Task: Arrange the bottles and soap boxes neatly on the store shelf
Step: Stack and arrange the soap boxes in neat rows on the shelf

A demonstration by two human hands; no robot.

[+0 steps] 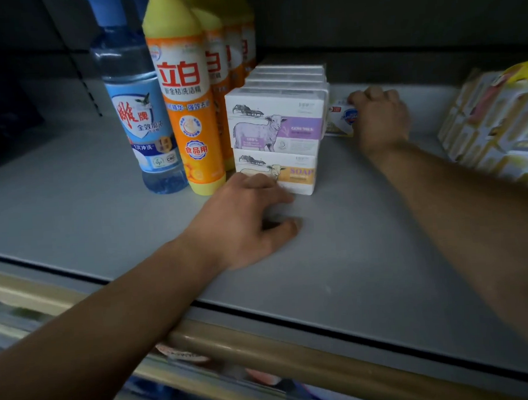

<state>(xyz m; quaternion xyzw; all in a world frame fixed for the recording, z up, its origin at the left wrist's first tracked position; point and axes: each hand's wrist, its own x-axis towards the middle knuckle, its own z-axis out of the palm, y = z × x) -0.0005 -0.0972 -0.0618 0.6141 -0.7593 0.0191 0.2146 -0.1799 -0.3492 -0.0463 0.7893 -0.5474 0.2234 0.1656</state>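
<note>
Two hands at work on the grey shelf (75, 214). Right hand (380, 119) curls round a small soap box (341, 118), just right of the stacked goat-milk soap boxes (276, 129). Left hand (245, 218) rests fingers loosely spread, fingertips touching the bottom box. Orange bottles (186, 112) and blue bottle (141, 120) stand left of the stack. Advice: brace the stack, slide the small box flush against its side, label forward.
</note>
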